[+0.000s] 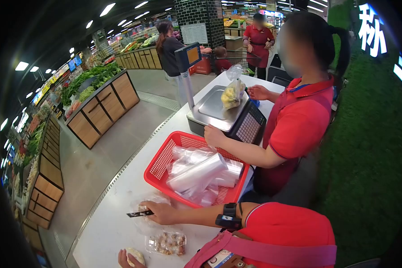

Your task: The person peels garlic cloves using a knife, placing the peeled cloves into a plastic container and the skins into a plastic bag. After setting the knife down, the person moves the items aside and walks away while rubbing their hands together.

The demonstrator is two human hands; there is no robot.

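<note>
My right hand (161, 212) comes in from the right and is closed round a narrow black knife-like tool (140, 214) with light marks on it. Under and beside this hand lies a crumpled clear plastic bag (158, 196). Low at the bottom edge, my left hand (124, 260) has its fingers curled about a pale, rounded piece of food (136, 256), whose kind I cannot tell. Between the two hands a clear plastic box (166, 243) of small brown-and-white pieces rests on the white counter (107, 214).
Beyond my right arm stands a red basket (152, 172) of plastic bag rolls (198, 172). Past it, a co-worker (295, 120) in red stands at a scale (212, 100) bearing a bagged yellow item (231, 96). Produce stands (105, 107) and several people are farther off.
</note>
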